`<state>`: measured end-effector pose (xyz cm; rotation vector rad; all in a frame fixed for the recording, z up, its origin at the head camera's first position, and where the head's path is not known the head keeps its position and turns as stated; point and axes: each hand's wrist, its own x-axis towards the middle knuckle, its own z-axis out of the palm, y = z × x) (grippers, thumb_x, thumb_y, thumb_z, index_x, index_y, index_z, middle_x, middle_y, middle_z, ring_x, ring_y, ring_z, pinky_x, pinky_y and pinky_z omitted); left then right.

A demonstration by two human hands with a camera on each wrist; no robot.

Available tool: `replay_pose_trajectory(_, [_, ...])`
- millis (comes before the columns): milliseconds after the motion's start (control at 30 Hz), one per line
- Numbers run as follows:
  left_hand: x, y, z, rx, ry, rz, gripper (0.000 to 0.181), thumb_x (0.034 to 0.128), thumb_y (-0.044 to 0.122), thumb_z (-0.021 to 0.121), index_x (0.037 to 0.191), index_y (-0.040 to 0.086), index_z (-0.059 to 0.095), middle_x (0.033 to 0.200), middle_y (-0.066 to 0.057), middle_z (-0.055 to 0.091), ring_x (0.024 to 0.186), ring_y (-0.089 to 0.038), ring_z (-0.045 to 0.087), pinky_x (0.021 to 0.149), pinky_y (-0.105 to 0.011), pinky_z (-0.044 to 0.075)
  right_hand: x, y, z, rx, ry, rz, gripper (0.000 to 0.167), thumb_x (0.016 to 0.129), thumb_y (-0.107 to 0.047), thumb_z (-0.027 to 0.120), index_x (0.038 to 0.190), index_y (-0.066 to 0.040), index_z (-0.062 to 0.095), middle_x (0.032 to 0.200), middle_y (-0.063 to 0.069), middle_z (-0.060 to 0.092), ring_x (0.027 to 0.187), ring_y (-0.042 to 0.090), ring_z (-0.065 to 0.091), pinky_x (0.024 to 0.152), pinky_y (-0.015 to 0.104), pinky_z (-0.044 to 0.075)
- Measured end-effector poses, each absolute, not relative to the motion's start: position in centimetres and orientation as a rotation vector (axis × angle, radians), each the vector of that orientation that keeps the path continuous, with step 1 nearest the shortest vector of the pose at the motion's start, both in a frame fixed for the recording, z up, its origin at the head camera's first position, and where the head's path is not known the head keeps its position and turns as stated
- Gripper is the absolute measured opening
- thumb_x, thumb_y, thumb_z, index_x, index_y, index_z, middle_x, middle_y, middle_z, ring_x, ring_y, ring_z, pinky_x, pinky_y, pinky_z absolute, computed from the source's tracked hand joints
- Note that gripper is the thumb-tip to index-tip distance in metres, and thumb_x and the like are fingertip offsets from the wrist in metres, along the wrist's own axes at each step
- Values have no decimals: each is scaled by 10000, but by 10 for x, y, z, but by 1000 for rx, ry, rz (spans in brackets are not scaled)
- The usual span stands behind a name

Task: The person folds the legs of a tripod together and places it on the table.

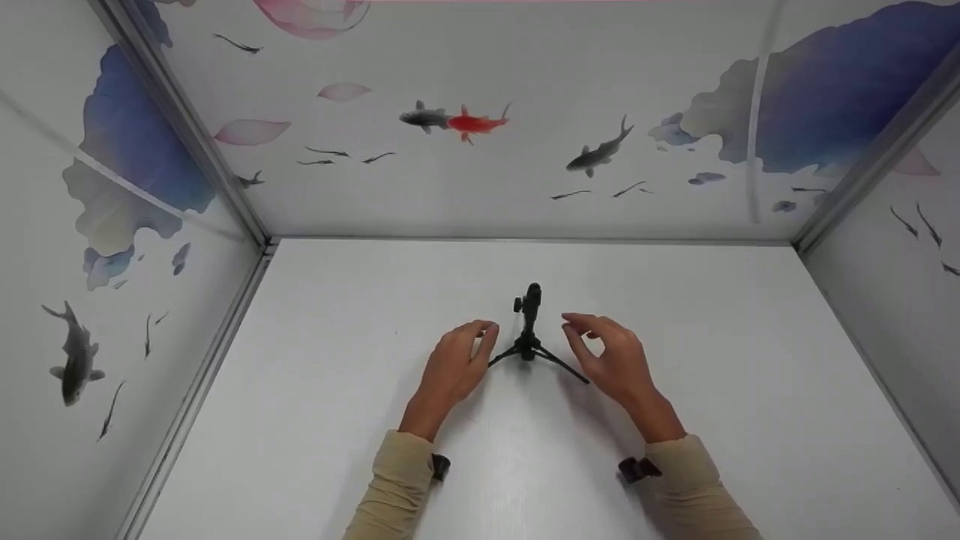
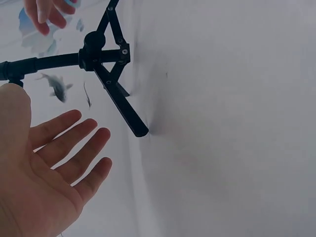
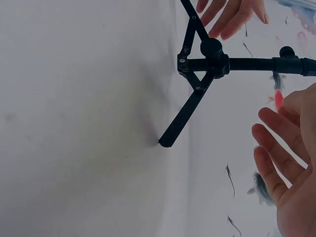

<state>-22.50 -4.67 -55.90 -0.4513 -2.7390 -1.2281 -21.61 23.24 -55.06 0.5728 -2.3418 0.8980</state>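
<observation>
A small black tripod [image 1: 528,341] stands upright on the white table with its legs spread. Its centre post and a side knob show above the legs. On its left is my left hand [image 1: 454,360], fingers relaxed and apart from the post. To its right my right hand [image 1: 615,360] hangs with loosely bent fingers, holding nothing. In the left wrist view the left palm [image 2: 54,173] faces the tripod [image 2: 94,52], its fingers spread. The right wrist view shows the right hand's fingers [image 3: 276,143] near the tripod's post [image 3: 252,64], with a gap between them.
The white table [image 1: 300,450] is bounded by a back wall [image 1: 337,202] and side walls painted with fish and blue shapes. Metal rails [image 1: 191,405] run along the table's left edge. Dark wrist straps [image 1: 639,470] sit at both cuffs.
</observation>
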Motion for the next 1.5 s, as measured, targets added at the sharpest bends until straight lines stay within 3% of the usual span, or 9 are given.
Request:
replay_pose_trajectory(267, [-227, -38, -562, -533, -2711, -1237, 424, 1162, 423, 501, 1281, 118, 769, 1227, -36, 803, 1207, -200, 742, 1047, -419, 595, -221, 222, -544, 633, -2353, 1002, 227, 1015, -110, 768, 1239, -86, 797, 1113, 23, 840, 915, 169, 787, 754, 383, 661])
replay_pose_trajectory(600, [-228, -28, -565, -603, -2692, -1174, 185, 1065, 206, 709, 1185, 108, 810, 1162, -28, 826, 1150, -203, 764, 1026, -415, 600, -225, 212, -539, 660, -2370, 1109, 257, 1019, -137, 771, 1273, -98, 781, 1189, 11, 827, 904, 140, 783, 718, 337, 659])
replay_pose_trajectory(900, [-229, -23, -565, -595, -2694, -1245, 154, 1040, 177, 742, 1172, 133, 808, 1136, -15, 826, 1129, -182, 765, 1012, -419, 604, -228, 209, -537, 659, -2366, 1167, 286, 1021, -173, 777, 1296, -93, 770, 1237, 8, 815, 900, 147, 786, 711, 328, 654])
replay_pose_trajectory(1500, [-233, -18, -570, -586, -2685, -1253, 177, 1011, 125, 775, 1183, 154, 802, 1127, 4, 832, 1115, -178, 769, 1028, -422, 596, -230, 199, -541, 654, -2335, 1300, 305, 1027, -191, 772, 1331, -214, 756, 1272, -42, 802, 911, 141, 794, 712, 340, 653])
